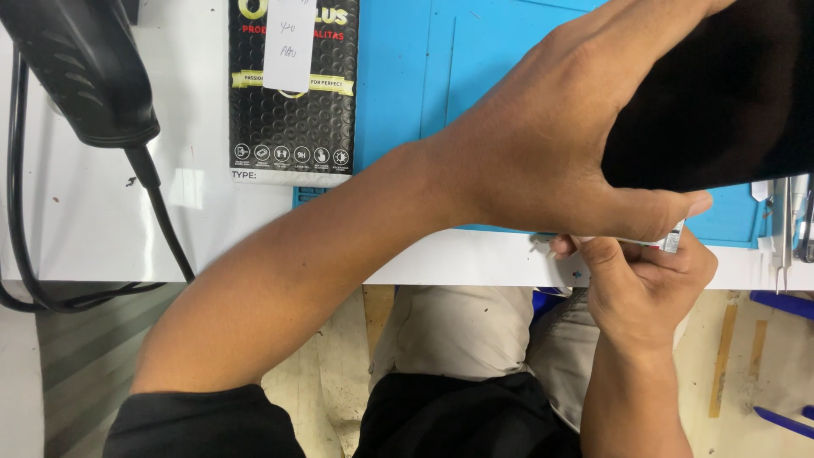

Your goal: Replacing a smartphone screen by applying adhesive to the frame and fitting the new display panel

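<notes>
My left hand (543, 144) reaches across the blue work mat (398, 85) and grips a flat black panel (721, 93), thumb under its lower edge. Just below, at the white table's front edge, my right hand (649, 276) has its fingers closed on a thin white strip with a small silver end (672, 239) that runs under the panel. Most of the panel runs out of view at the upper right.
A black bubble-wrap pouch (292, 110) with a white label lies at the top centre. A black tool (80, 68) with a thick cable (161, 212) sits at the upper left. Metal tweezers (785, 229) lie at the right edge.
</notes>
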